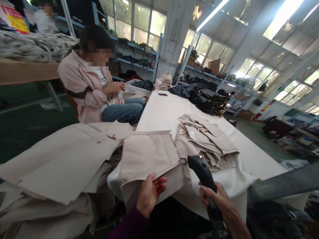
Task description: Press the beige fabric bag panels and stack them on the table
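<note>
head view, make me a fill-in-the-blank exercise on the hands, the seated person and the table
The black tool is in the ____ hand.
The ____ hand holds the edge of a beige cloth.
The seated person wears a ____ jacket.
The colour of the table is ____.

Missing words: right; left; pink; white

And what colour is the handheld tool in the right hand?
The handheld tool is black; it shows best in the head view.
</note>
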